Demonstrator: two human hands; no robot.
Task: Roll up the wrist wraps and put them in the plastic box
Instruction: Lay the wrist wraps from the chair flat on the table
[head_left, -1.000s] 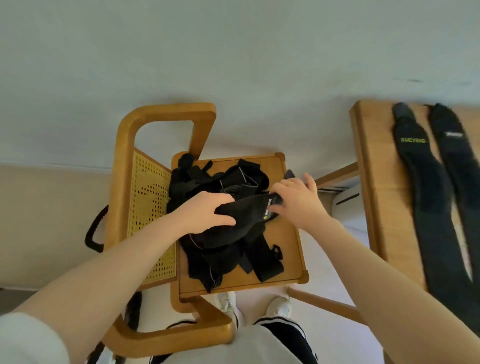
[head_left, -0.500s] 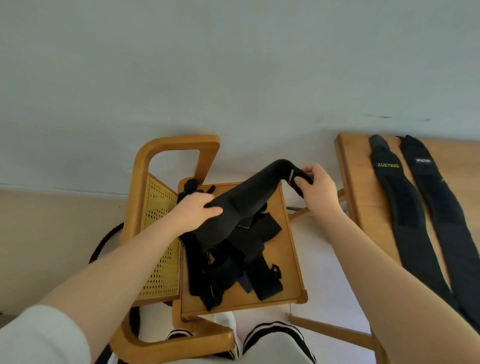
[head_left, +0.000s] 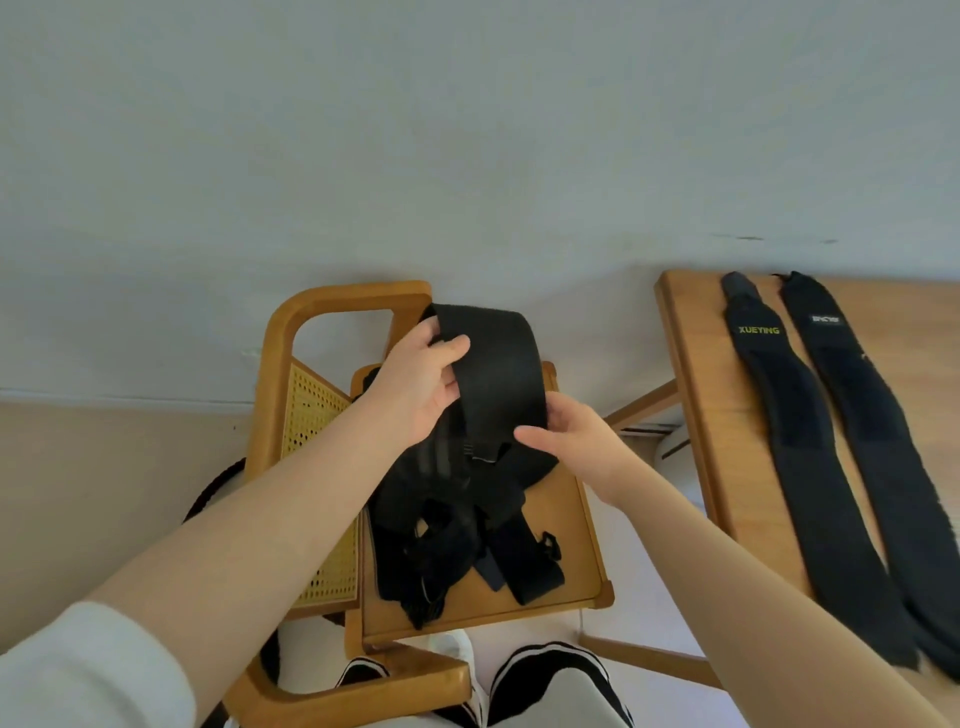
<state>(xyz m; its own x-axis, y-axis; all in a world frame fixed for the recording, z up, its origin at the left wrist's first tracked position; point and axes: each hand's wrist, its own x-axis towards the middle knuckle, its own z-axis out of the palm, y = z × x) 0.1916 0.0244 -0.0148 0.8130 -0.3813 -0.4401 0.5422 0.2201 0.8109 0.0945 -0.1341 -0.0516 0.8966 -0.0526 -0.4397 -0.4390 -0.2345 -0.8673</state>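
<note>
Centrally, a wooden chair (head_left: 582, 530) bears a heap of black straps (head_left: 457, 535); at 3 o'clock, a table (head_left: 701, 415) carries two flattened wrist wraps (head_left: 810, 467). Above the seat, a raised wrist wrap (head_left: 493, 369) is pinched by the left hand (head_left: 415, 384) at its upper edge and by the right hand (head_left: 571, 441) lower down.

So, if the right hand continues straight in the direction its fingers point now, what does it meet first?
The right hand points left, its fingers already pinching the black wrap. Beyond the wrap, it would likely meet the left hand, though depth is unclear.
</note>
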